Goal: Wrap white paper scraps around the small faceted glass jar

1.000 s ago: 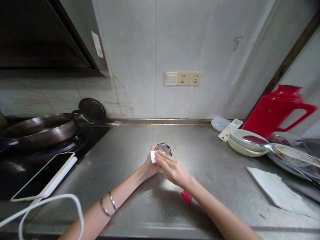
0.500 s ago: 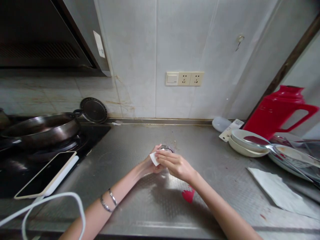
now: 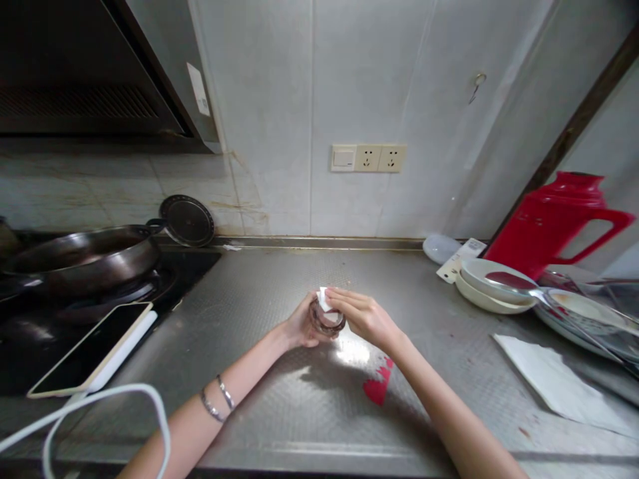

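Note:
Above the steel counter, my left hand is wrapped round a small round glass cup, tilted so that its open mouth faces me. Its exact kind is hard to make out. My right hand pinches a white piece of tissue and presses it against the cup's upper rim. The fingertips are partly hidden by the tissue and cup. Below my right wrist lies a red, jagged-edged flat piece on the counter.
At left, a pan sits on the stove, with a phone and a white cable in front. At right stand a red thermos, stacked bowls and a folded white paper towel.
The cup has turned, and its mouth now faces me. My right hand has moved the tissue up and slightly right, to the cup's upper rim. More of the red piece shows.

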`<state>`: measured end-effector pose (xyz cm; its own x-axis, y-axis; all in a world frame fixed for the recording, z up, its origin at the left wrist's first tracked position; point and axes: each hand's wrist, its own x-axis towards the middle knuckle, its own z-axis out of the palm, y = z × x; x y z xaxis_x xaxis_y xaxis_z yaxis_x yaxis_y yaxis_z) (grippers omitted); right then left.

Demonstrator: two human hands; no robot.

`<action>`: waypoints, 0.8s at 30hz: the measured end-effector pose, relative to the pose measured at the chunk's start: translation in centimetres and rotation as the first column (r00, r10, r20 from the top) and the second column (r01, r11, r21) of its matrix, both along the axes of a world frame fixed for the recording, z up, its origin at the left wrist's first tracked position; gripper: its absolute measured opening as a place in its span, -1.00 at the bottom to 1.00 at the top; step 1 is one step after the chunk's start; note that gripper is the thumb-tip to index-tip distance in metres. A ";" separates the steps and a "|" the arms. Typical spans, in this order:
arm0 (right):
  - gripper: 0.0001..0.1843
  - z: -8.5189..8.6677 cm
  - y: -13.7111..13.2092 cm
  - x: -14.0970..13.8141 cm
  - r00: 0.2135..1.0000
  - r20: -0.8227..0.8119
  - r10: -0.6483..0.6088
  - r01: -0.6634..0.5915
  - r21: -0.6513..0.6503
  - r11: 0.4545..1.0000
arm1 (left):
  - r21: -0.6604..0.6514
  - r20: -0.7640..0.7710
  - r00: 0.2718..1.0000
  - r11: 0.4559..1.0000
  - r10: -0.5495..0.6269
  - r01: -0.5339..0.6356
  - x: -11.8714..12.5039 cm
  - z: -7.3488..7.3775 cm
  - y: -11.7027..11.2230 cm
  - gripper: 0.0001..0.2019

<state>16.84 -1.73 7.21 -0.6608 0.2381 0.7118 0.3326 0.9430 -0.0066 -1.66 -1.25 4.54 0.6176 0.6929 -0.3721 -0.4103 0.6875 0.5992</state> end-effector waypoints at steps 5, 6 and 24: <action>-0.53 0.0 0.3 0.3 0.999 0.017 -0.049 0.049 -0.025 0.998 | 0.056 -0.032 0.985 0.984 -0.169 0.171 -0.1 -0.5 0.7 -0.40; -0.52 0.0 0.3 0.4 0.998 0.018 -0.062 0.062 -0.027 0.998 | 0.058 -0.026 0.986 0.985 -0.164 0.165 -0.2 -0.6 0.9 -0.40; -0.60 -0.3 -0.8 -1.1 0.996 -0.026 -0.083 0.085 0.054 0.995 | 0.073 0.184 0.941 0.951 0.284 -0.301 -0.2 -0.6 1.1 -0.40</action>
